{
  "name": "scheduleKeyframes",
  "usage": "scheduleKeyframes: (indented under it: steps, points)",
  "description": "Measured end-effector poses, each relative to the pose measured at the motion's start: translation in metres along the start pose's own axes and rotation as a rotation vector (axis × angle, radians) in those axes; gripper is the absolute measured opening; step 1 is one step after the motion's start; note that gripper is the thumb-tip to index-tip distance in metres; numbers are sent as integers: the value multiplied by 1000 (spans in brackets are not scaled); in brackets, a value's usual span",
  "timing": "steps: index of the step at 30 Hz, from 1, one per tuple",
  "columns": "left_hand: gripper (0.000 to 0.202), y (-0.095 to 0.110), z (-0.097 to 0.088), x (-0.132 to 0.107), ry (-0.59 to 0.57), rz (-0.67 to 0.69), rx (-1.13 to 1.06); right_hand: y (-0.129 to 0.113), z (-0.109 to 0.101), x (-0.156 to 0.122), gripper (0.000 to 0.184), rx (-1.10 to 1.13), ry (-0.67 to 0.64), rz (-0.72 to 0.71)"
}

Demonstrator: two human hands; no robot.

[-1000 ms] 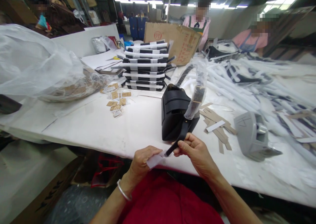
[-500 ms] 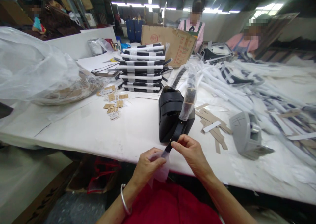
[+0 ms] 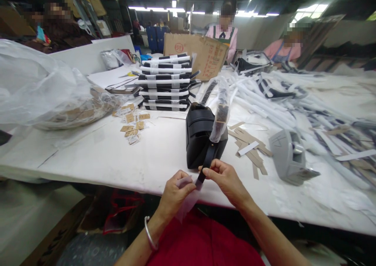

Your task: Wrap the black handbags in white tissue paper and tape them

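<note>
A black handbag (image 3: 200, 139) stands on the table in front of me, its strap (image 3: 209, 156) reaching toward my body. Clear plastic wrap (image 3: 222, 105) covers the upper part of the strap around its buckle. My right hand (image 3: 225, 180) pinches the black strap near its lower end. Between the thumb and fingers of my left hand (image 3: 178, 191) is a thin, translucent wrapping sheet (image 3: 188, 205), which touches the strap's end and hangs over the table edge. Both hands are closed; the fingertips behind the strap are partly hidden.
Grey tape dispenser (image 3: 288, 156) and cardboard strips (image 3: 249, 150) lie to the right. Small brown tags (image 3: 132, 123) sit left of a stack of wrapped black pieces (image 3: 164, 82). A large plastic bag (image 3: 53, 90) fills the far left. Co-workers (image 3: 225, 31) are beyond a carton (image 3: 195, 54).
The view has shifted slightly. My hands keep their grips; the translucent sheet has changed shape and covers less of the strap's end.
</note>
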State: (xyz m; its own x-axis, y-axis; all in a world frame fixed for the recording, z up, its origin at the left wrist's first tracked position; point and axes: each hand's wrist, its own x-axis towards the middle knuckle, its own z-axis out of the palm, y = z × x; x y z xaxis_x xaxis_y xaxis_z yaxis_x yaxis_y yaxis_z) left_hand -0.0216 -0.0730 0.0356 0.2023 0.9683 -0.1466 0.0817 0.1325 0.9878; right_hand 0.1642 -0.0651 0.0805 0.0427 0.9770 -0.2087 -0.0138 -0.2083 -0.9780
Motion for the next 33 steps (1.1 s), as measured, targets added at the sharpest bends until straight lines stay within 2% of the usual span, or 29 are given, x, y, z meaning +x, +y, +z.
scheduleKeyframes:
  steps: [4, 6, 11, 16, 20, 23, 26, 28, 30, 33]
  points:
    - [21, 6, 4, 3, -68, 35, -22, -5, 6, -3, 49, 222, -40, 100]
    - [15, 7, 6, 4, -83, 62, -1, -7, 9, -4, 51, 313, -25, 123]
    - [24, -5, 10, 4, 54, 148, -14, -2, 14, -6, 51, 391, 45, 116]
    - [18, -15, 17, 1, 185, 306, 89, 0, 14, -8, 51, 390, 22, 120]
    - [17, -23, 21, -2, 209, 329, 209, -2, 14, -9, 50, 460, 17, 124]
    - [12, -30, 21, -2, 209, 421, 284, -3, 15, -10, 50, 503, 10, 153]
    - [8, -37, 18, -3, 207, 600, 339, -2, 14, -10, 48, 464, 3, 151]
    - [7, -39, 16, -4, 213, 694, 359, -1, 12, -10, 46, 378, 5, 102]
    - [8, -37, 14, -5, 232, 721, 356, 1, 10, -10, 44, 265, 14, 32]
    - [9, -30, 16, -6, 265, 686, 317, 2, 10, -11, 43, 170, 29, -27]
